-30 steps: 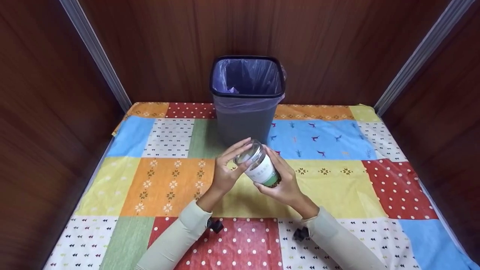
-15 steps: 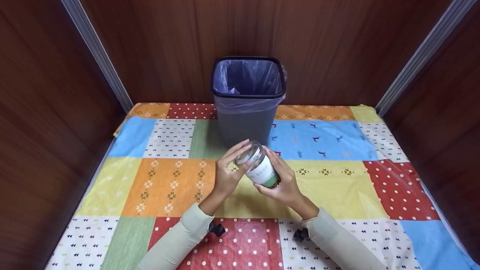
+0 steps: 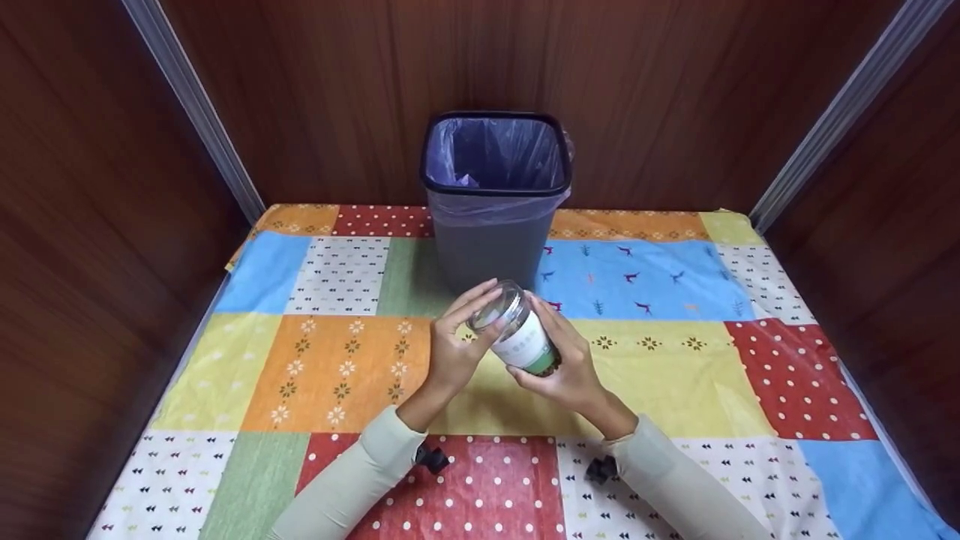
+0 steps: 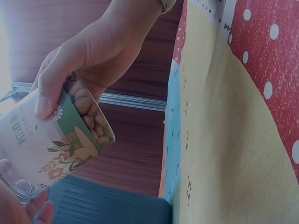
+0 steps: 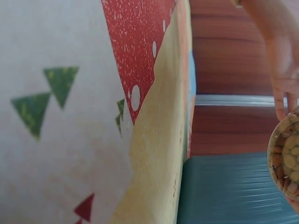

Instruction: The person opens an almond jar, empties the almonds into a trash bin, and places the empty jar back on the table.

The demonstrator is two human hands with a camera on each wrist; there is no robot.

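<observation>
Between both hands, a clear jar [image 3: 523,343] of nuts is tilted, its lid end up to the left. A white label with a green band wraps it, and brown nuts [image 4: 89,114] show at its base in the left wrist view. My right hand [image 3: 568,360] grips the jar's body, thumb low on the near side, fingers along the far side. My left hand [image 3: 455,347] holds the clear lid end, fingers over the top and thumb on the near side. In the right wrist view the round base [image 5: 288,158] shows nuts through it.
A grey bin [image 3: 491,247] with a black rim and a purple liner stands just beyond the hands, against the brown wood-grain wall [image 3: 637,97]. A patchwork cloth [image 3: 337,375] covers the table. Wood-grain panels rise at both sides.
The hands and the jar stay nearly in the same place; the left wrist has shifted very slightly to the right. Both hands keep their hold on the jar.
</observation>
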